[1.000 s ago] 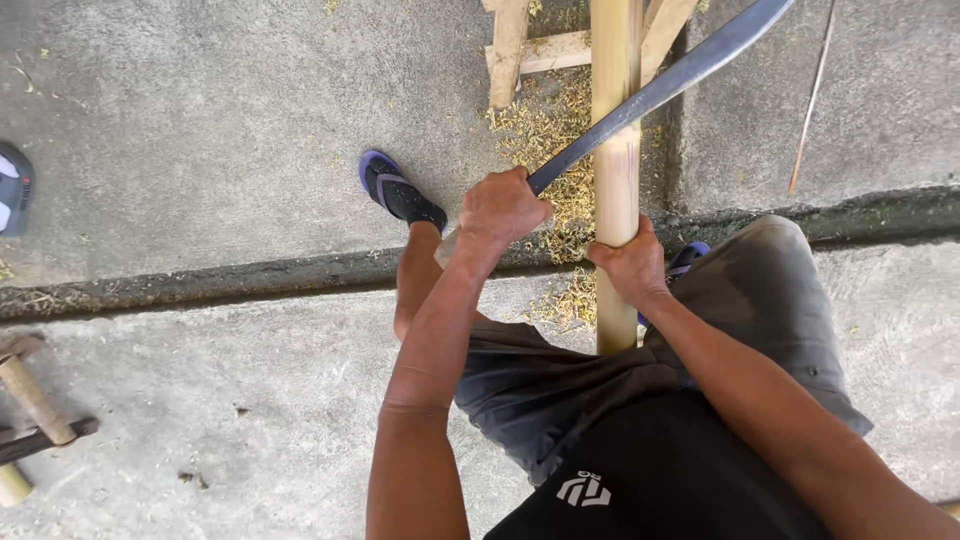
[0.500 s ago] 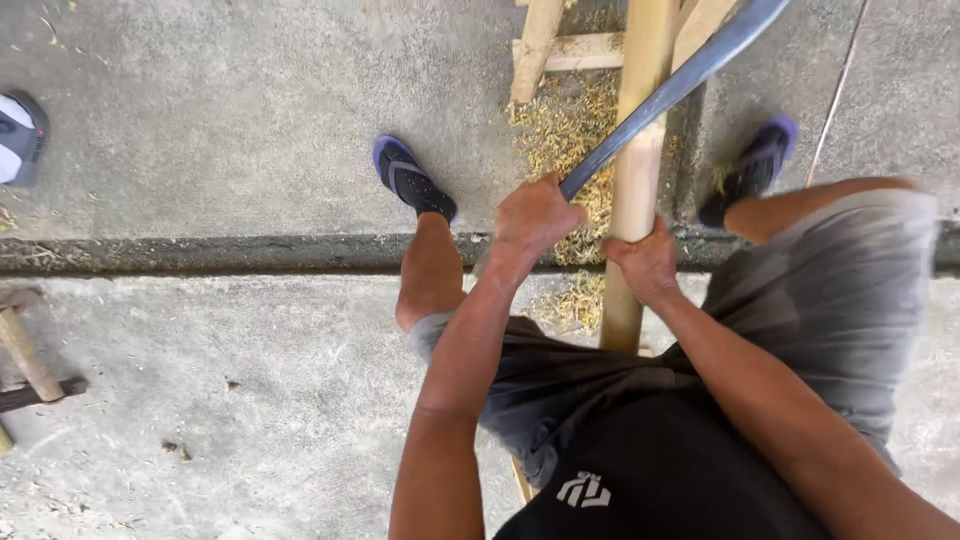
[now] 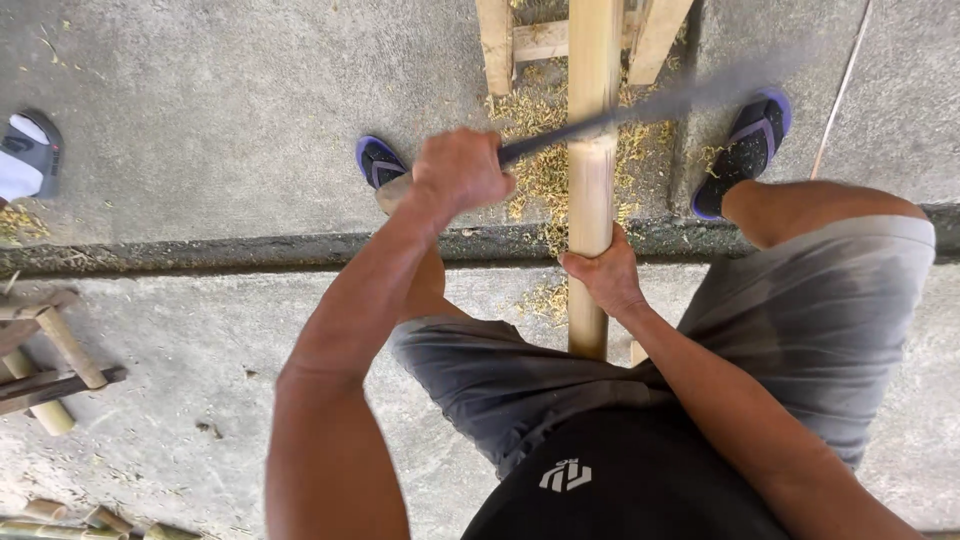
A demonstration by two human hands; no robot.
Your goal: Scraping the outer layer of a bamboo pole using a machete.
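Observation:
A long pale bamboo pole runs away from me between my legs. My right hand grips it from the side, just below a node. My left hand is closed on the handle of a long dark machete. The blade lies across the pole, blurred with motion, its tip out to the right. Bamboo shavings are scattered on the concrete around the pole. My feet in blue sandals stand either side of it.
A wooden frame supports the pole at the top. A groove crosses the concrete floor. Bamboo offcuts and a small wooden stand lie at the left. Another person's shoe shows at the left edge.
The machete has swung down from a raised slant to lie almost level across the pole. My left hand moved left and up with the handle. My right hand still holds the pole.

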